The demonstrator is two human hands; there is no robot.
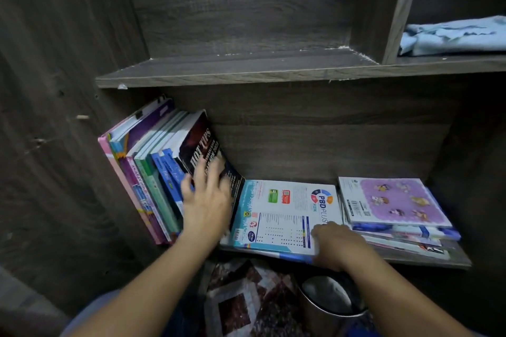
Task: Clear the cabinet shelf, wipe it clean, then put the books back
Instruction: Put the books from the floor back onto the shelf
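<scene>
A row of leaning books (147,172) stands at the left end of the lower cabinet shelf (427,260). My left hand (205,200) presses flat, fingers spread, against the dark "HOT TIPS" book (201,145) on the outside of that row. A white and teal "PBD PLUS" book (279,213) lies flat mid-shelf. My right hand (334,243) grips its front right corner, fingers curled under the edge. A flat stack topped by a purple-covered book (394,200) lies at the right end.
The upper shelf (246,74) holds nothing in its left bay. A crumpled light blue cloth (451,35) lies in the right bay behind a vertical divider (397,8). Below the shelf are a patterned fabric (246,298) and a metal bin (328,301).
</scene>
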